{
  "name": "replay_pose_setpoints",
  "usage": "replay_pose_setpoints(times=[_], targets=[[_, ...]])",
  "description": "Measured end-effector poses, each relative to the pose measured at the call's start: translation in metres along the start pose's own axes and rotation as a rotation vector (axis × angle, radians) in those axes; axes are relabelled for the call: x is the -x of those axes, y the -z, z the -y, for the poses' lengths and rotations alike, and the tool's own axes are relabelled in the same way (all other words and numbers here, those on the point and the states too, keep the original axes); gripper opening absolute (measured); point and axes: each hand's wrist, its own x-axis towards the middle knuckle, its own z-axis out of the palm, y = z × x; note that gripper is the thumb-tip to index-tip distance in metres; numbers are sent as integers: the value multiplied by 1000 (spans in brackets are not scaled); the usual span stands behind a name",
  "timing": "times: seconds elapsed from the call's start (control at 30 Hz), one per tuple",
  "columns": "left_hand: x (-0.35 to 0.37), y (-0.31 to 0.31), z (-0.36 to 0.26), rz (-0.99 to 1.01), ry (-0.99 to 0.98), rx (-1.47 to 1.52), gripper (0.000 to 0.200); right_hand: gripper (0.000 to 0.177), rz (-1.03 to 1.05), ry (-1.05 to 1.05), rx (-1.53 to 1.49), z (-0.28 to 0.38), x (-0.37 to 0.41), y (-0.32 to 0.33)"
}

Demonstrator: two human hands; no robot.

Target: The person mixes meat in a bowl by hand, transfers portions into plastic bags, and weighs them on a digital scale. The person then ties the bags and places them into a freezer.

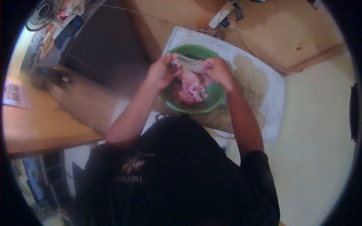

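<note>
A green basin (215, 98) stands on a white, stained tabletop, with pieces of raw pink meat (190, 84) inside it. Over the meat a thin clear plastic bag (192, 64) is stretched between my two hands. My left hand (163, 71) grips one side of the bag above the basin's left rim, fingers curled. On the other side, my right hand (217, 71) pinches the bag near the basin's right rim. Whether any meat is still inside the bag cannot be made out.
The white table (269, 90) reaches right of the basin, with a dark wet patch. A dark appliance (109, 41) is at the upper left, a wooden counter (49, 120) at the left. A fan (40, 17) and clutter sit top left.
</note>
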Motion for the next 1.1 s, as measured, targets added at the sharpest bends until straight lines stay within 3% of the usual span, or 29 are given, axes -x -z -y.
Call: replay_pose_setpoints(times=[0.1, 0.17, 0.2, 0.27, 0.4, 0.47, 0.6, 0.77, 0.9, 0.97, 1.1], targets=[[-1, 0, 10, 33, -55, 181, 28, 14, 41, -7, -148, 6, 12, 0], [-2, 2, 14, 9, -95, 264, 27, 14, 26, -369, -846, 18, 22, -6], [-3, 2, 14, 12, -98, 263, 27, 14, 24, -366, -846, 15, 21, -14], [-4, 4, 16, 92, -185, 341, 23, 17, -20, -379, -1159, 7, 20, -34], [-6, 13, 12, 140, -230, 355, 21, 18, -80, -465, -1290, 14, 19, -50], [-11, 17, 10, 102, -214, 227, 22, 17, -108, -406, -1513, 12, 15, -56], [-19, 33, -1, 174, -99, 77, 23, 18, -49, -405, -1560, 22, 10, -52], [-18, 35, -16, 262, -12, -50, 28, 20, -88, -403, -1346, 33, 12, -34], [-17, 26, -24, 352, -125, -143, 29, 19, -65, -274, -1312, 38, 11, -23], [-27, 31, -30, 540, -216, -248, 31, 17, -127, -312, -1264, 46, 8, -15], [-28, 31, -45, 537, -157, -258, 36, 16, -144, -257, -1224, 58, 6, 10]])
